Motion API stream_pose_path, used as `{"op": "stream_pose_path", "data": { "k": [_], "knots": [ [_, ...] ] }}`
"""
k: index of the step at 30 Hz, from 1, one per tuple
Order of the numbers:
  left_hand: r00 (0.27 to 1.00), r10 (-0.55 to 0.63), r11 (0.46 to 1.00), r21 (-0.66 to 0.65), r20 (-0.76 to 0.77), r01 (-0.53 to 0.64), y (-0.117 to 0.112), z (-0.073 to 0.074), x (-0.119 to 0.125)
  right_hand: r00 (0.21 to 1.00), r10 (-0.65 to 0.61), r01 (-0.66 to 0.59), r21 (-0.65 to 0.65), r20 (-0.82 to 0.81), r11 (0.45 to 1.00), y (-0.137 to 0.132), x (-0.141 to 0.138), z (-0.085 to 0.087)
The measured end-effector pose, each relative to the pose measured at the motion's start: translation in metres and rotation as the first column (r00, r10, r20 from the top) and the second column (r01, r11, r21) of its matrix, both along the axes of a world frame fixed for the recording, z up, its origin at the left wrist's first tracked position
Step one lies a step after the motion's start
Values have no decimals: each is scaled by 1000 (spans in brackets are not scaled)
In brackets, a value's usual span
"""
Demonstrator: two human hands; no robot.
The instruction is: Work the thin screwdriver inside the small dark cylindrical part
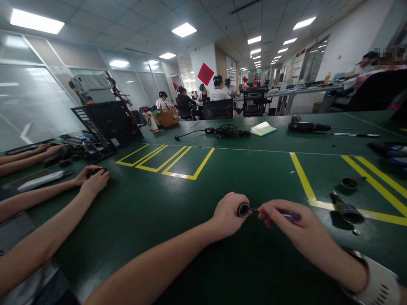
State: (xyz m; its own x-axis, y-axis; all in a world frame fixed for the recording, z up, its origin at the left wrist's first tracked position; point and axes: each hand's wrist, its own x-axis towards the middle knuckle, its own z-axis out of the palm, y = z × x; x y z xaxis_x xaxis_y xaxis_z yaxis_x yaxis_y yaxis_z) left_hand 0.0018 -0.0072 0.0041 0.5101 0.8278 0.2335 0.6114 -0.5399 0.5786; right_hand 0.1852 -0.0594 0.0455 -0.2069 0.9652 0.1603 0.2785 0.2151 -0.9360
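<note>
My left hand [229, 215] is closed around a dark round part [243, 210] whose hollow metal end faces me. In my right hand [288, 220] is a screwdriver [291, 215] with a purplish, see-through handle. Its thin shaft points left, and the tip meets or nearly meets the side of the round part; I cannot tell if it touches a screw. To the right of my hands lie a dark funnel-shaped housing [348, 209], a smaller dark cup-shaped piece [351, 182] and a small metal ring [356, 232] on the green table.
Yellow tape [178, 174] marks the green table [152, 237]. Farther back are a corded tool [227, 131], a notepad [263, 128], a power screwdriver [308, 126] and a pen [355, 134]. At left, a co-worker's hands [94, 180] hold a dark object; a black rack [110, 127] stands behind.
</note>
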Motion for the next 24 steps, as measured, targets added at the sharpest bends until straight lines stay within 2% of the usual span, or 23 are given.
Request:
{"op": "stream_pose_path", "data": {
  "k": [4, 7, 9, 16, 24],
  "knots": [
    [999, -30, 999, -28, -28, 29, 0, 3, 0, 972, -35, -13, -203, -231, 979, 6, 4, -6],
    [999, -33, 999, -43, -9, 32, 1, 4, 0, 897, -123, -25, -327, -425, 945, 9, 5, -10],
    [1000, -24, 998, -57, -2, 24, 1, 3, 1, 858, -168, -37, -383, -486, 923, 10, 5, -11],
    [999, 11, 1000, -22, -36, -11, -1, 3, 1, 843, -168, -69, -412, -511, 909, 12, 10, -10],
    [991, 23, 999, -30, -129, -27, -5, 9, 2, 865, -173, -51, -426, -471, 903, 14, 15, -10]
  ]
}}
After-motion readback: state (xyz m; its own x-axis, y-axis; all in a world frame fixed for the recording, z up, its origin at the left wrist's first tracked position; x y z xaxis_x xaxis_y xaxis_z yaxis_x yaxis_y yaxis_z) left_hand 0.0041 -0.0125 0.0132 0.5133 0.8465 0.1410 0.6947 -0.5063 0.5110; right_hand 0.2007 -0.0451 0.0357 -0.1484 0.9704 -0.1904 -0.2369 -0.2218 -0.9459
